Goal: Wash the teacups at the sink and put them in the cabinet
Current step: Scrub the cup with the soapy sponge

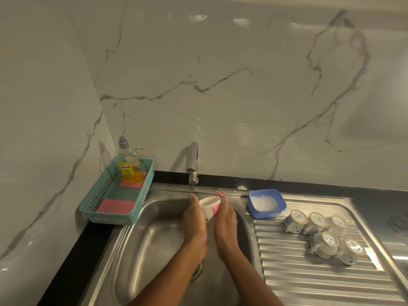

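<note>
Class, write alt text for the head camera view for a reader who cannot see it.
Over a steel sink, the left hand holds a white teacup while the right hand presses a pink sponge to it. Five teacups rest bottom up on the draining board at right, beside a blue tub of suds.

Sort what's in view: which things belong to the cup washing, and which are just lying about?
In the job: teacup in the left hand; sponge in the right hand; sink; blue tub of suds; five upturned cups on the drainboard.
Lying about: basket, with soap bottle and spare sponges inside.
</note>
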The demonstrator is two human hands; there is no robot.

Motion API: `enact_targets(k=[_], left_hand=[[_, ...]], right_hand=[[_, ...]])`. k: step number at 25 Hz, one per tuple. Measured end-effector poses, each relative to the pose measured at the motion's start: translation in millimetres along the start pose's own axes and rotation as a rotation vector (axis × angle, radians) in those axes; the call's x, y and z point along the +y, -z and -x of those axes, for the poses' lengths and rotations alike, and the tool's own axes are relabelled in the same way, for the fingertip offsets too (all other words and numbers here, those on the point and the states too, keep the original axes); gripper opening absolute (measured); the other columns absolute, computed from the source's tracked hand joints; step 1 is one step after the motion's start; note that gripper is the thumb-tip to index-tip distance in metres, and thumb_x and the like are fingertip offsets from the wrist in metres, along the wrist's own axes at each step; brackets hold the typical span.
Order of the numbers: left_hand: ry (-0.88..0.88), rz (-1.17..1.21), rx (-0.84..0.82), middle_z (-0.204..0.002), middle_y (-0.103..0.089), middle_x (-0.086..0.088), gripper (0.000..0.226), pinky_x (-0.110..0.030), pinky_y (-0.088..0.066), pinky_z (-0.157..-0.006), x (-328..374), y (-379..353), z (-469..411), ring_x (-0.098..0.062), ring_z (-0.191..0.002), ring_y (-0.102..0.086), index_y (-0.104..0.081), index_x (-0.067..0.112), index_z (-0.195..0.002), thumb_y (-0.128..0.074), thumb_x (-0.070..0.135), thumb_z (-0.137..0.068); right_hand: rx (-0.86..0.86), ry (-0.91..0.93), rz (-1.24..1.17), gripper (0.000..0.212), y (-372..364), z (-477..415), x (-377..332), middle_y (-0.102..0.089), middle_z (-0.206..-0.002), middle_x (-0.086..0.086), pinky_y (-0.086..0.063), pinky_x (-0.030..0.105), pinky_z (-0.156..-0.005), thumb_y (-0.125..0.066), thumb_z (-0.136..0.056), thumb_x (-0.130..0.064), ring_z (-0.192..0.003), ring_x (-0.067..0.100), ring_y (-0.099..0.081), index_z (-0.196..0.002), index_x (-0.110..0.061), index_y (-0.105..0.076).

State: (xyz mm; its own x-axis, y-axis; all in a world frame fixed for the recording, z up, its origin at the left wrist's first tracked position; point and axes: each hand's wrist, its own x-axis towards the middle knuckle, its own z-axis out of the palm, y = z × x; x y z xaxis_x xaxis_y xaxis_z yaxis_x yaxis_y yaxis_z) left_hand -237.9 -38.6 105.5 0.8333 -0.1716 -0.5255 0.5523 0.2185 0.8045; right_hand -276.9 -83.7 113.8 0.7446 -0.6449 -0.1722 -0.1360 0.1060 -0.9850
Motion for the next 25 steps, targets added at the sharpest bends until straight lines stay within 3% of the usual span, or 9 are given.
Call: enact_targets(k=[4, 7, 9, 13, 14, 16, 18, 22, 25], left_hand=[[0.013, 0.012, 0.070, -0.090, -0.069, -0.017, 0.035, -0.022, -0.053, -0.057, 15.0, 2.8, -6.5, -0.024, -0.075, -0.068, -0.067, -0.001, -0.100, -0.045, 0.025, -0.105], [0.063, -0.050, 0.042, -0.095, -0.073, -0.022, 0.030, -0.035, -0.058, -0.067, 10.8, 2.5, 2.9, -0.033, -0.082, -0.072, -0.072, -0.001, -0.101, -0.049, 0.016, -0.095], [0.049, -0.054, 0.016, -0.094, -0.075, -0.021, 0.028, -0.043, -0.061, -0.078, 7.8, -3.5, 12.2, -0.035, -0.087, -0.074, -0.074, 0.000, -0.100, -0.050, 0.014, -0.095], [0.031, -0.037, 0.110, -0.081, -0.069, -0.021, 0.028, -0.041, -0.056, -0.072, 24.0, -4.3, -1.0, -0.034, -0.077, -0.069, -0.071, -0.006, -0.093, -0.046, 0.004, -0.096], [0.050, -0.037, 0.102, -0.080, -0.069, -0.021, 0.028, -0.039, -0.054, -0.068, 24.3, -2.7, 0.0, -0.033, -0.075, -0.068, -0.071, -0.005, -0.090, -0.045, 0.005, -0.095], [0.088, -0.073, 0.064, -0.083, -0.070, -0.021, 0.028, -0.034, -0.054, -0.064, 17.7, -1.2, 7.6, -0.032, -0.073, -0.069, -0.070, -0.002, -0.091, -0.045, 0.010, -0.095], [0.097, -0.098, 0.032, -0.078, -0.071, -0.018, 0.027, -0.030, -0.052, -0.057, 10.0, -1.5, 17.1, -0.028, -0.066, -0.068, -0.069, 0.001, -0.087, -0.046, 0.012, -0.095], [0.163, -0.026, 0.041, -0.071, -0.070, -0.016, 0.027, -0.040, -0.056, -0.072, 17.7, 3.3, 4.9, -0.031, -0.066, -0.067, -0.067, 0.002, -0.083, -0.045, 0.018, -0.091], [0.170, -0.005, 0.048, -0.063, -0.067, -0.013, 0.026, -0.037, -0.054, -0.064, 22.9, 9.0, -3.6, -0.029, -0.060, -0.064, -0.064, 0.004, -0.080, -0.042, 0.016, -0.089]], right_hand=[[-0.118, 0.204, 0.118, 0.042, -7.5, 28.6, 20.5, -0.039, -0.155, -0.017, -0.034, 0.028, -0.119, -0.034, -0.106, -0.048, -0.142, -0.001, -0.037, -0.147, -0.048, -0.036], [-0.050, 0.129, -0.012, 0.036, -0.5, 13.0, 12.5, -0.063, -0.126, -0.007, -0.055, 0.017, -0.085, -0.036, -0.108, -0.039, -0.106, -0.007, -0.064, -0.142, -0.036, -0.047], [-0.002, 0.015, -0.109, 0.032, 6.2, -1.5, 5.6, -0.060, -0.106, -0.015, -0.051, 0.010, -0.065, -0.037, -0.109, -0.034, -0.085, -0.010, -0.065, -0.138, -0.028, -0.049], [-0.116, 0.222, 0.109, 0.043, -2.0, 31.2, 10.5, -0.045, -0.150, -0.017, -0.034, 0.022, -0.115, -0.032, -0.103, -0.050, -0.139, -0.010, -0.037, -0.144, -0.045, -0.043], [-0.115, 0.237, 0.118, 0.043, -0.7, 29.4, 13.2, -0.047, -0.150, -0.014, -0.037, 0.022, -0.114, -0.032, -0.103, -0.051, -0.137, -0.009, -0.040, -0.143, -0.043, -0.046], [-0.038, 0.108, 0.044, 0.032, 2.7, 3.8, 10.8, -0.066, -0.115, -0.002, -0.055, 0.014, -0.077, -0.034, -0.108, -0.042, -0.095, -0.011, -0.066, -0.125, -0.027, -0.058], [-0.006, -0.059, 0.020, 0.033, 15.0, -19.9, 3.2, -0.067, -0.082, 0.006, -0.049, 0.014, -0.050, -0.039, -0.109, -0.029, -0.061, 0.004, -0.070, -0.113, -0.005, -0.060], [-0.032, -0.037, -0.021, 0.030, 23.8, -11.6, 10.1, -0.072, -0.098, 0.012, -0.055, 0.017, -0.057, -0.043, -0.106, -0.036, -0.076, 0.011, -0.075, -0.118, -0.011, -0.056], [-0.198, 0.039, -0.028, 0.029, 24.5, 3.9, 24.4, -0.073, -0.104, 0.008, -0.058, 0.021, -0.070, -0.043, -0.105, -0.036, -0.090, 0.015, -0.074, -0.120, -0.017, -0.061]])
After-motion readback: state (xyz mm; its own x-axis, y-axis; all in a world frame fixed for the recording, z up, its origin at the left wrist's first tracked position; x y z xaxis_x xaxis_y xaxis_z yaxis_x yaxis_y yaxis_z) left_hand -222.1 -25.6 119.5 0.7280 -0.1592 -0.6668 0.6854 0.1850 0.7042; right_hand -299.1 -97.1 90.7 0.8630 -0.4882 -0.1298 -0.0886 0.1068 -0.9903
